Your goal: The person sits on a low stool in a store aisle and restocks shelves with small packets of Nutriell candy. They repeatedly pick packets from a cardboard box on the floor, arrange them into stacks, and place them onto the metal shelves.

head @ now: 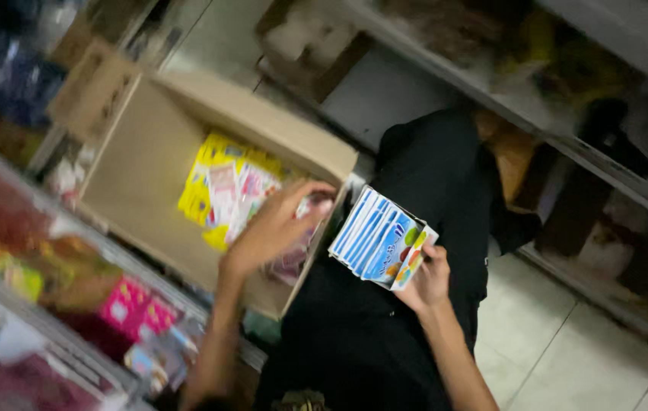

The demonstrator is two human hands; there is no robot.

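My right hand (424,280) holds a small open carton (382,239) packed with several blue and white flat packets standing on edge, resting over my black-clad lap. My left hand (277,225) reaches into a large open cardboard box (141,167), its fingers curled around pink and white sachets (302,242) by the box's near wall. Deeper in the box lies a heap of yellow and pink sachet packs (221,190). The picture is blurred, so finer detail of the packets is not readable.
A wire shelf rack (57,304) with colourful packaged goods runs along the left. Grey metal shelves (582,144) with bags and dark items stand at the right. Pale floor tiles (560,342) lie at lower right. A second cardboard box (92,87) sits behind the big one.
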